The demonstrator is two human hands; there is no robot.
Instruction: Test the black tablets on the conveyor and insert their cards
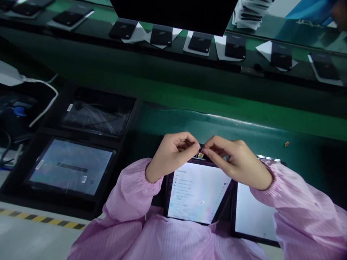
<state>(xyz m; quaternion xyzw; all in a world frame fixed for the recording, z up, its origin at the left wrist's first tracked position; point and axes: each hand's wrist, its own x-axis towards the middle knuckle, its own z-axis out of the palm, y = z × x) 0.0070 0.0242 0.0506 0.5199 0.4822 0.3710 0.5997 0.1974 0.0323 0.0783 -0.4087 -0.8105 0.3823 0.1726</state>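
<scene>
Both hands — left [176, 153] and right [235, 159] — meet at the top edge of the lit tablet [199, 191], each grip pinched closed. The card [201, 155] sits between the fingertips, by that edge — which grip bears it, I cannot tell.

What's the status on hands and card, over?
Right hand pinching card at far edge of tablet. Left hand close beside, grip unclear. Fingers partly hide card.

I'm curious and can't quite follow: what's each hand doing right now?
Left hand: fingertips pinched closed; can't tell whether on anything.
Right hand: pinched closed, apparently on the small yellow-and-white card.
</scene>
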